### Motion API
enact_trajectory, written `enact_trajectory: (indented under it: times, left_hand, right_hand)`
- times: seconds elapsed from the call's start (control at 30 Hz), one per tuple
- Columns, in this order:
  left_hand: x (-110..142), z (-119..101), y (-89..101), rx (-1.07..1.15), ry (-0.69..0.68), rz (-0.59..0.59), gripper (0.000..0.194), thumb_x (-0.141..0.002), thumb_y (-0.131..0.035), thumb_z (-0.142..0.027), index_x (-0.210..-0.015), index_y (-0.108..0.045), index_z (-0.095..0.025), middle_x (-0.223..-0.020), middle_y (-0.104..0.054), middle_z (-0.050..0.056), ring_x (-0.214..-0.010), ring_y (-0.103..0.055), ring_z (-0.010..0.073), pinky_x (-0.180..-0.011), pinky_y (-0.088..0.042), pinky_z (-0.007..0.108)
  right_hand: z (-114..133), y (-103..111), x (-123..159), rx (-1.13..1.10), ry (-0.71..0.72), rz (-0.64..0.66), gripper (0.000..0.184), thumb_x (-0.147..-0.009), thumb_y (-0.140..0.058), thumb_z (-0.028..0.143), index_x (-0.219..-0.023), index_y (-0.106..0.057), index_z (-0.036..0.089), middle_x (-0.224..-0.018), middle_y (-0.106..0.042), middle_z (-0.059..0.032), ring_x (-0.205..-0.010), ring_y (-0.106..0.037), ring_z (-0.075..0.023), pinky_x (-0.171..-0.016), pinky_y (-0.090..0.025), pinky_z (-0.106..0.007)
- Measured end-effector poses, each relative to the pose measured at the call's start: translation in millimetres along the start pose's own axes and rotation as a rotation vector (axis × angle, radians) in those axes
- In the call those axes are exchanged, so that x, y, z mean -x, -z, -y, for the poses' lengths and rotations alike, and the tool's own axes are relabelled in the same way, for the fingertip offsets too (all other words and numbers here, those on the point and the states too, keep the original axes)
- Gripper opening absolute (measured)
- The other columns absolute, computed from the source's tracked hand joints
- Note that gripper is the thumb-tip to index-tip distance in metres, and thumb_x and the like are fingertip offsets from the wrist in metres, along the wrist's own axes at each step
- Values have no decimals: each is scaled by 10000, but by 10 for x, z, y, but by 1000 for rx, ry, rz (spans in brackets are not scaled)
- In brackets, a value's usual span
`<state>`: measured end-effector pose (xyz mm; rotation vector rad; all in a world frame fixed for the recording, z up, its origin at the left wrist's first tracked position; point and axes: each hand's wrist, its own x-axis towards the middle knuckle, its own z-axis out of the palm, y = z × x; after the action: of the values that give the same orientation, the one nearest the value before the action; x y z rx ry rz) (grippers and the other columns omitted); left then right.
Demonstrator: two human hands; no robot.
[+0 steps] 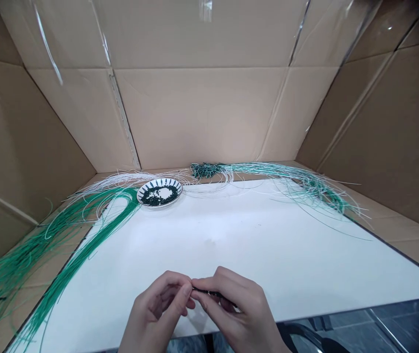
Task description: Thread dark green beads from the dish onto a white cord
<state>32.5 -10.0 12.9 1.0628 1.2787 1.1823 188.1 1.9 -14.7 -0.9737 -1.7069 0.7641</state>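
At the front edge of the white board, my left hand [163,309] and my right hand [233,306] meet fingertip to fingertip. A thin dark strand [209,292] runs between the right thumb and forefinger and back under that palm. The thumb and forefinger of my left hand are pinched together at the strand's tip. Whether a fine wire lies between them is too small to make out. Most of the strand is hidden by the right fingers.
A striped oval dish [159,192] of tiny dark bead-like pieces stands at the back left. Long green strands [95,240] and white strands [121,180] lie on the left. A bundle of dark-tipped strands [246,169] stretches along the back. Cardboard walls [202,113] enclose the white board [231,235].
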Motion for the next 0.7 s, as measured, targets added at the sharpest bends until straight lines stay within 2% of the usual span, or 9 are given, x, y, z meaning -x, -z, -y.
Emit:
enact_trajectory:
  times: [0.17,0.3,0.43,0.53,0.6,0.7]
  left_hand:
    - [19,-34,-5,75,13,3,286,-715,-845,-492,-686,-741,-227,-680,-693,-13,-694,-616,179,-677,-499,225]
    - [26,-27,-1,52,5,-18,266,-734,-832,-478,-691,-733,-234,-716,-705,-8,-731,-622,185,-702,-495,223]
    - [11,-27,44,69,33,30,277,-749,-816,-487,-694,-730,-229,-698,-689,-11,-716,-603,181,-703,-476,232]
    - [-9,-5,76,110,61,108,295,-761,-800,-506,-695,-735,-225,-694,-656,-15,-688,-575,173,-696,-464,242]
    - [-25,25,79,128,71,106,299,-747,-814,-508,-683,-741,-225,-795,-671,0,-756,-583,177,-741,-463,238]
    - [-46,74,53,220,117,90,318,-679,-872,-514,-664,-760,-217,-914,-653,18,-916,-587,186,-824,-446,213]
  right_hand:
    - [-30,-48,31,-82,74,-29,130,-927,-647,129,-920,-773,163,-784,-738,-69,-704,-693,-174,-648,-531,-239]
    - [-37,-82,63,-103,52,-40,122,-931,-646,132,-913,-758,178,-825,-774,-67,-743,-733,-178,-710,-554,-236]
    - [-18,-70,46,-135,21,-46,107,-929,-671,152,-910,-767,195,-820,-785,-57,-716,-731,-180,-680,-560,-247]
    - [-8,-39,17,-165,96,-65,131,-902,-714,114,-923,-786,222,-791,-773,-42,-701,-696,-181,-665,-554,-272]
    - [-10,-42,7,-185,118,-112,151,-873,-765,119,-915,-809,257,-761,-743,-25,-705,-656,-180,-675,-542,-286]
    - [-17,-117,11,-337,12,-211,61,-838,-837,248,-852,-835,307,-743,-672,-13,-716,-612,-178,-672,-520,-293]
